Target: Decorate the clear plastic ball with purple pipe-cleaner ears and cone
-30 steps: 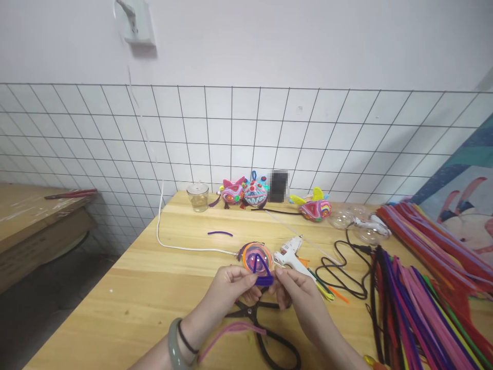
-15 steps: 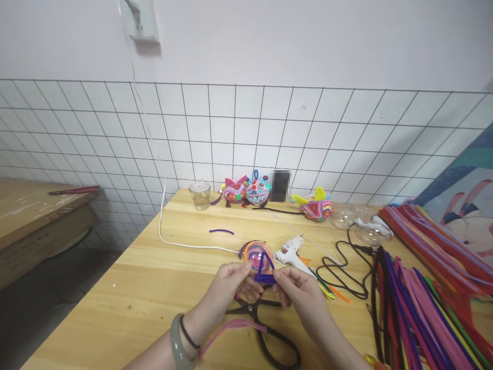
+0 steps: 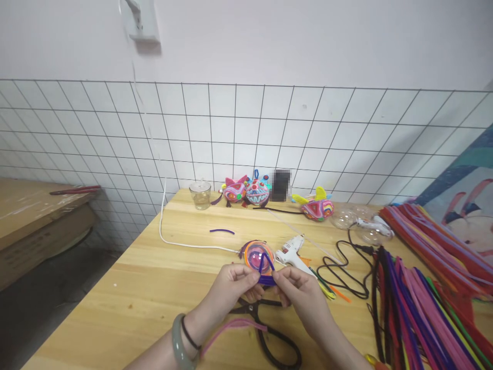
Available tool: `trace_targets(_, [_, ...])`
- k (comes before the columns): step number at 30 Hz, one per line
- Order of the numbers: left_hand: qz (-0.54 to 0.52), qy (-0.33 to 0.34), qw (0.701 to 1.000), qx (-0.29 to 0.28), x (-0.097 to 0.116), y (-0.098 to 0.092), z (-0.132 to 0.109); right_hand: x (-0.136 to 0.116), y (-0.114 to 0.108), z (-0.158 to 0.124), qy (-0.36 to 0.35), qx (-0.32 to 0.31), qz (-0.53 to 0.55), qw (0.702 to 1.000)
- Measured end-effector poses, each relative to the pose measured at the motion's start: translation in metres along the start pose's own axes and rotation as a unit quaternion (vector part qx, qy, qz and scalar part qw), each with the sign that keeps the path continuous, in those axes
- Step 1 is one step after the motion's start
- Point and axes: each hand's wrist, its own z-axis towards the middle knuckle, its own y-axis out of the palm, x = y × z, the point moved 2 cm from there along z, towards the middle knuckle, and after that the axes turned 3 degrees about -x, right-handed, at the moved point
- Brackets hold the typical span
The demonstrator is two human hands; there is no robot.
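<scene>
Between both hands is a purple pipe cleaner (image 3: 266, 280) bent into a triangle with its peak pointing away from me. My left hand (image 3: 235, 288) pinches its left corner between thumb and fingers. The right corner is pinched by my right hand (image 3: 298, 290). Just beyond the fingertips lies a round clear ball (image 3: 256, 254) with orange, pink and purple coils and a dark tassel. Beneath my hands rest black-handled scissors (image 3: 283, 352), partly hidden. A pink pipe cleaner strip (image 3: 234, 325) lies near my left wrist.
A white glue gun (image 3: 291, 250) lies right of the ball, near a tangled black cord (image 3: 339, 270). Bundled pipe cleaners (image 3: 419, 308) cover the right side. Behind stand a glass cup (image 3: 200, 195) and decorated fish-like figures (image 3: 257, 192). A short purple piece (image 3: 222, 231) lies mid-table.
My left thumb and fingers have shifted slightly right, onto the corner of the purple triangle. The triangle looks narrower at its peak. My right hand has hardly moved.
</scene>
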Motion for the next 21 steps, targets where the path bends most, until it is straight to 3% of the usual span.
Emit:
trace_targets(13, [-0.004,-0.005,1.0,0.009,0.001,0.0,0.0,0.001,0.0,0.001,-0.002,0.01,-0.005,1.0])
trace_targets(21, [-0.029,0.094,0.989,0.108,0.009,-0.004,0.002,-0.003,-0.001,0.0,-0.006,0.015,0.0,1.0])
